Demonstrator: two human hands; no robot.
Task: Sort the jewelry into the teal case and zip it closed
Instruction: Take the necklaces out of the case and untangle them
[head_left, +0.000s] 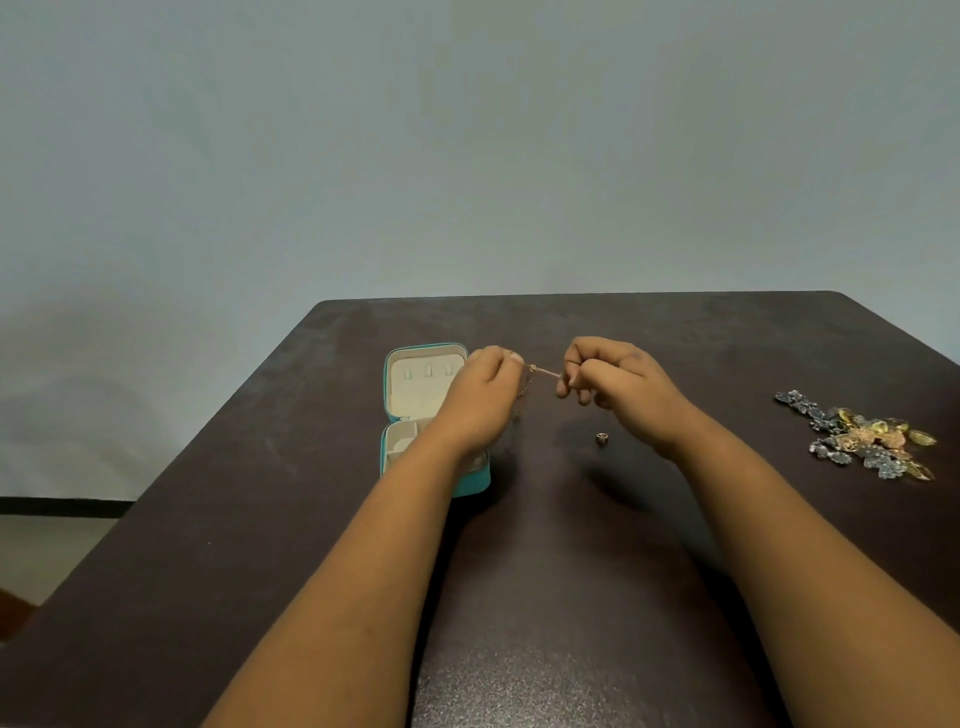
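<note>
Near the table's (260, 519) left edge the teal case (470, 486) lay open, its lid (427, 382) folded back toward the far edge and its pale compartments showing, partly hidden behind the left forearm. The left hand (480, 397) hovered over the case's right side, thumb and fingers pinching one end of a thin chain (543, 371). The chain ran taut across to the right hand (615, 387), whose curled fingers pinched the other end, both hands raised above the table's middle. A bit of chain hung below the left fingers, blurred. Below the right hand a small ring (602, 438) sat on the table. Close to the right edge lay a pile of jewelry (865, 436), dark blue-grey and gold pieces heaped together, well apart from the case.
</note>
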